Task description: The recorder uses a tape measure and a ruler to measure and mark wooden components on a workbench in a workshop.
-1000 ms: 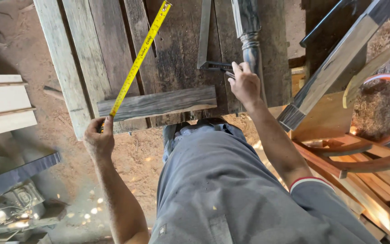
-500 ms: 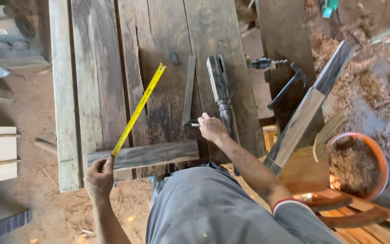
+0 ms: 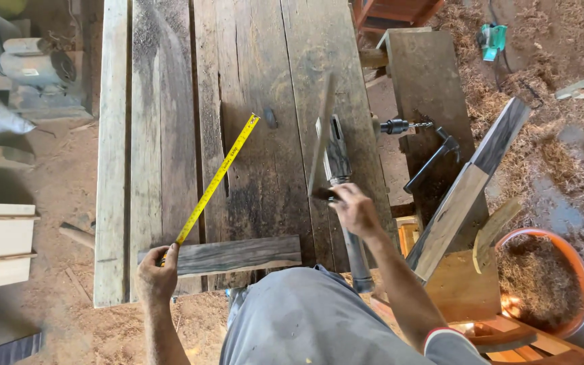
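Centrally: right hand (image 3: 354, 211) fingers clamped on steel square (image 3: 321, 138), blade tilted up, beyond dark board (image 3: 228, 255) lying crosswise on bench (image 3: 113, 169); left hand (image 3: 155, 278) pinches tape measure (image 3: 215, 181) at board's left end.

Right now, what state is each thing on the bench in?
tape measure: extended, blade across the planks, left hand pinning its near end.
try square: lifted off the bench, gripped by right hand.
short dark board: lying flat.
turned leg: lying flat.
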